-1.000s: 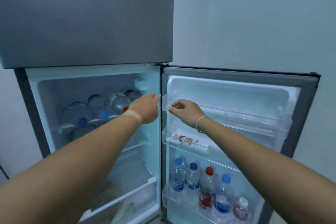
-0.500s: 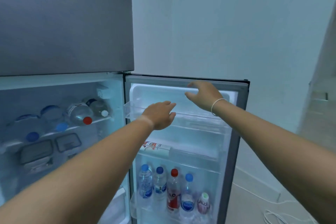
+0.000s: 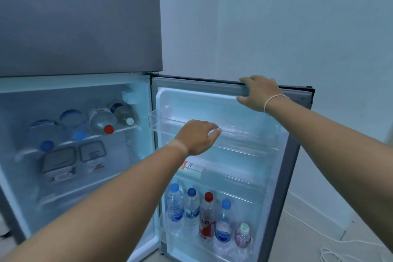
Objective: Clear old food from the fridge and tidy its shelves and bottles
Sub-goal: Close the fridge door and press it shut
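Observation:
The fridge door [image 3: 295,159] stands open to the right. My right hand [image 3: 258,92] grips its top edge. My left hand [image 3: 197,136] rests on the front rail of the clear top door bin [image 3: 244,134], fingers curled over it; the bin looks empty. The middle door shelf holds a flat white package [image 3: 192,167]. Several upright bottles [image 3: 207,217] with blue, red and white caps fill the bottom door bin. Inside, bottles lying on their sides [image 3: 100,121] crowd the top shelf, with two lidded containers [image 3: 58,160] below.
The grey freezer door [image 3: 78,19] above is closed. A pale wall [image 3: 276,23] runs behind the open door. A white cable [image 3: 331,255] lies on the floor at the lower right. The fridge's lower shelves are blurred.
My right hand rose from the top door bin to the door's top edge and took hold. My left hand moved from the fridge's frame onto the bin's rail. The view swung right.

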### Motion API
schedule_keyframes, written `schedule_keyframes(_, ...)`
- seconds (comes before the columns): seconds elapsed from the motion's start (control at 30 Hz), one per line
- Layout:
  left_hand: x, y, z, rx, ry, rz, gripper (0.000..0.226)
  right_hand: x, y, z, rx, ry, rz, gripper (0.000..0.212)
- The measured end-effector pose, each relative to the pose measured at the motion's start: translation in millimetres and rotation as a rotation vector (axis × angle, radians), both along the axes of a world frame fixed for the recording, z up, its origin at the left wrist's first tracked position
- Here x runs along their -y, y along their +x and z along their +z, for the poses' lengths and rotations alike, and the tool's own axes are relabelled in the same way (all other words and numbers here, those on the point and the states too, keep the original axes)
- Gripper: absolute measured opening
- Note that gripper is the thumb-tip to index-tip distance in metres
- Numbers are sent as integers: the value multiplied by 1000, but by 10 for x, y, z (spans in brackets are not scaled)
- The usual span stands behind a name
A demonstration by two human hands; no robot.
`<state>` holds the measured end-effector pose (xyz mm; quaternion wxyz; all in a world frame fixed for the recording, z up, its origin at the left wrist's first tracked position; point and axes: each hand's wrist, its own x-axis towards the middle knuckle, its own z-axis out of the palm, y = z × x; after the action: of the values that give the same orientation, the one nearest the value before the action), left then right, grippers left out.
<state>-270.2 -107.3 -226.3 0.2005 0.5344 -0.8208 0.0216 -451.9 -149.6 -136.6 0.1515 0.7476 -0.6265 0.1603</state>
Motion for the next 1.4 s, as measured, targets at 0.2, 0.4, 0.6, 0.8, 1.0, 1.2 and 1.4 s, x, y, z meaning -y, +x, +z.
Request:
schedule_keyframes(0.2,-19,6,-26,-131,23,71,54,97,-36,-16,-47,-57,-15,51)
schedule_keyframes(0.4,-172,45,19,-186,85,156,52,-31,45,212,-38,1,38,35)
schedule_keyframes(0.6,-448,278,38,-241,128,280,58,-314,217,416,-81,129,118,34)
schedule_keyframes(0.8,-878,572,90,-252,160,384,42,-792,616,654,-130,332,196,45)
schedule_keyframes(1.0,-1322,982,172,-284,234,459,21,-1169,991,623,-48,342,328,38)
schedule_keyframes(1.2,-1709,1428,268,-220,254,585,44,-1326,1319,500,52,361,463,45)
schedule_keyframes(1.4,-2024,1759,384,-352,235,676,39,-1327,1766,419,42,336,577,45)
